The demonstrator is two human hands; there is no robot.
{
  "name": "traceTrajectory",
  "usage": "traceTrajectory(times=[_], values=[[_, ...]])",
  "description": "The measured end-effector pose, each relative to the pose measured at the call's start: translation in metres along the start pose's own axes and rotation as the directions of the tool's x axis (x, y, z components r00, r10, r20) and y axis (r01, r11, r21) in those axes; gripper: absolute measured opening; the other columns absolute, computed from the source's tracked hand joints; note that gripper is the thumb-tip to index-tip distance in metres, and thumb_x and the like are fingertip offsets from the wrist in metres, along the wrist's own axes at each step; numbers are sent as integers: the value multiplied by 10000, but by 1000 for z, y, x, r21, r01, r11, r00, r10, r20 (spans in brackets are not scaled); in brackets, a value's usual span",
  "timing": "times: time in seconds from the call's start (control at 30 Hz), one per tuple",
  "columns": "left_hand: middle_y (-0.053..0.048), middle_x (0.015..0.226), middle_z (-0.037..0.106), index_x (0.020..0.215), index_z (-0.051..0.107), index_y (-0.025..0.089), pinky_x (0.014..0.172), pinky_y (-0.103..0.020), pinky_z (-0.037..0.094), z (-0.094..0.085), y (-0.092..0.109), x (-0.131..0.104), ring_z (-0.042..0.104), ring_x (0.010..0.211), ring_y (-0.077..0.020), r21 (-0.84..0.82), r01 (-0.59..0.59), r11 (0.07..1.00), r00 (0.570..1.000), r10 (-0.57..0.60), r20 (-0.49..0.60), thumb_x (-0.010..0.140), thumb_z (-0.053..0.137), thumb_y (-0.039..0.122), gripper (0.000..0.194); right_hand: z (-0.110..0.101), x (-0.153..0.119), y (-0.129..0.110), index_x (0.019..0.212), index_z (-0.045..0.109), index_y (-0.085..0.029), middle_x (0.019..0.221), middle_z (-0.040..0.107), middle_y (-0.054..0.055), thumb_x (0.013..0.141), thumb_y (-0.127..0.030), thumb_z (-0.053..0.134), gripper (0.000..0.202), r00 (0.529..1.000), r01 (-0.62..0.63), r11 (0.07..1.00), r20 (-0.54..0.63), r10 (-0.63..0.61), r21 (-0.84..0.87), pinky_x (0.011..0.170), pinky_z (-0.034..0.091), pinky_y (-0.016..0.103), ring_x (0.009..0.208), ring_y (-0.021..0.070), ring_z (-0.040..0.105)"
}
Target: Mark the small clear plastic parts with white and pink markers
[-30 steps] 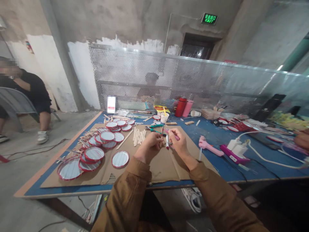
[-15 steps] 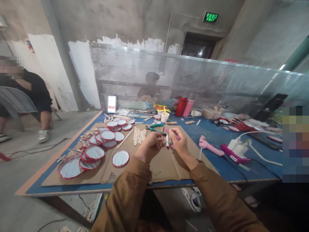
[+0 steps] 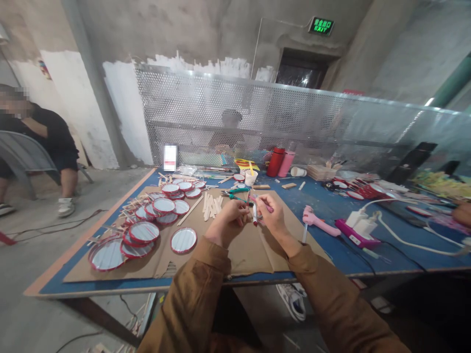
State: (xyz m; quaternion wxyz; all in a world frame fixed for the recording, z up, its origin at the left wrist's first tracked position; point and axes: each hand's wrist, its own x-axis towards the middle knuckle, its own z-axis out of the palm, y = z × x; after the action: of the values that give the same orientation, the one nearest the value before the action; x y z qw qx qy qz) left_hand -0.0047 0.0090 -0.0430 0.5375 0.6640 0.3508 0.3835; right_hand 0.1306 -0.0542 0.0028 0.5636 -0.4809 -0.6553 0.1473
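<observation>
My left hand (image 3: pixel 230 218) is closed in a pinch over the cardboard sheet (image 3: pixel 243 257), with a thin reddish stick (image 3: pixel 248 197) rising from its fingertips. Facing it, my right hand (image 3: pixel 273 214) is wrapped round a slim pink pen-like thing (image 3: pixel 270 209). Between the two hands shows a white marker with a dark red end (image 3: pixel 255 215); whether it lies on the cardboard or touches the fingers I cannot tell. Just beyond are green-handled pliers (image 3: pixel 233 192). Pale wooden sticks (image 3: pixel 211 206) lie left of the hands, near a single round red-rimmed disc (image 3: pixel 183 240).
Piled red-rimmed discs (image 3: pixel 144 232) cover the table's left side. A pink glue gun (image 3: pixel 320 223) and a purple power strip (image 3: pixel 356 234) with white plugs sit at right. A paper cup (image 3: pixel 250 177), a red bottle (image 3: pixel 275 162) and a perforated metal screen (image 3: pixel 206 108) stand behind.
Both hands stay nearly in place, the right one shifting very slightly. At the far right, table items and part of another person's hand now show where a blurred patch was.
</observation>
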Motion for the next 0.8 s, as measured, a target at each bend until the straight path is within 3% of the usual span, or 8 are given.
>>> traceTrajectory(times=[0.13,0.3,0.5,0.8], values=[[19,455,511,694,587,131,378,-190,276,2,5,-2,435,343,-64,-17,-19,1000,1000,19,-14,756,595,154,67,0,0,0,750,552,-200,483,463,-54,840,-441,505,261,1000,12,999,17,-11,-32,471,378,217,435,101,439],[17,445,516,651,564,124,365,-186,281,-3,20,-6,458,330,-71,22,46,999,998,-47,42,744,618,136,108,-1,1,-1,761,556,-191,501,483,-49,836,-438,506,263,1000,-1,1000,-25,1,-22,479,382,212,446,98,451],[14,457,529,681,556,111,371,-185,287,0,30,-13,452,325,-63,-25,82,996,997,-82,17,765,577,98,87,-2,2,0,756,552,-188,497,478,-51,828,-439,511,264,999,-18,1000,-40,18,5,477,387,208,450,99,457],[25,425,484,683,571,116,380,-184,254,3,20,-10,429,343,-58,-20,41,999,999,-41,-15,779,576,131,97,-2,1,-3,778,561,-185,506,500,-45,836,-440,504,267,1000,-10,1000,-19,10,5,474,394,212,448,104,476]])
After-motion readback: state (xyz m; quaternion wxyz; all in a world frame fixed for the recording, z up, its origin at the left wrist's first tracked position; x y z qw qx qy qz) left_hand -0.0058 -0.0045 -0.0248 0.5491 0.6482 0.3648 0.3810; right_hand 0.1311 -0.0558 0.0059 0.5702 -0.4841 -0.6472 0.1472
